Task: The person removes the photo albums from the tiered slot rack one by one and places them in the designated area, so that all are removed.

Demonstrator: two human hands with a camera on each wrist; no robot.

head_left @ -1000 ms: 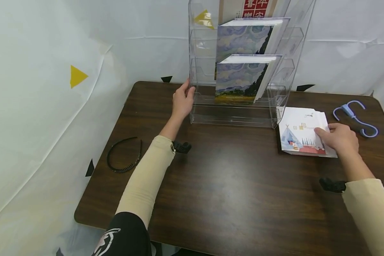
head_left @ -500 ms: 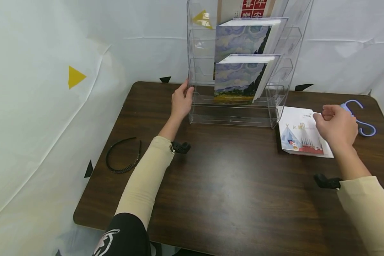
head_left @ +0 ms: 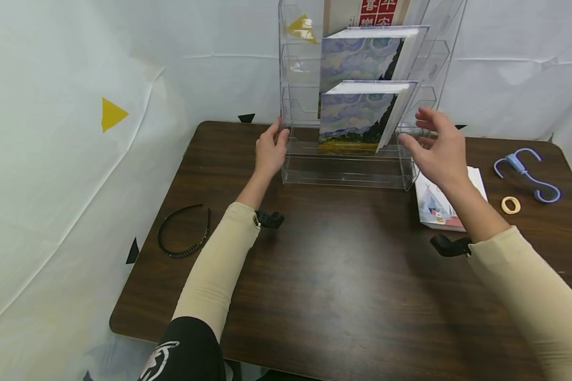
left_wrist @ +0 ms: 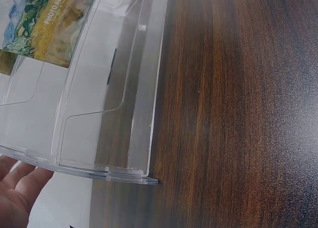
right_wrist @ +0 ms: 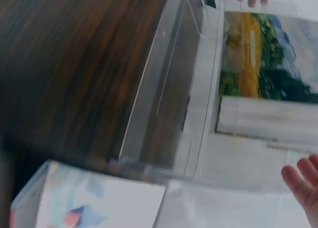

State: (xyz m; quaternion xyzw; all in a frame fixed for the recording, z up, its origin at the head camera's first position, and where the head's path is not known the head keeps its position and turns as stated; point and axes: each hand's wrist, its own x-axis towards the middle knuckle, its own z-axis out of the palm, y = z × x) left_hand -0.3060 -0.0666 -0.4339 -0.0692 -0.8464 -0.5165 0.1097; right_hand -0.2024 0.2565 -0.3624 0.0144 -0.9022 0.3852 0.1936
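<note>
A clear acrylic display rack (head_left: 343,179) stands at the back of the table, its tiers holding photo albums with a painted landscape cover, the front photo album (head_left: 352,124) lowest. My left hand (head_left: 270,151) rests at the rack's left side panel, fingertips against its outer face; in the left wrist view the fingers (left_wrist: 35,181) show beside the panel's edge. At the right side panel, my right hand (head_left: 440,148) is raised with fingers spread and nothing in it. Below its forearm lies a stack of white albums (head_left: 431,203) with a tent drawing, partly hidden.
A blue hook-shaped hanger (head_left: 519,164) and a beige ring (head_left: 510,205) lie on the right of the dark wood table (head_left: 333,296). A black headband (head_left: 162,238) lies at the left. White sheeting (head_left: 219,79) hangs behind the table.
My right hand has let go of the white albums, lifted, and moved left and away from me to the rack's right side. The beige ring is uncovered. My left hand stays put.
</note>
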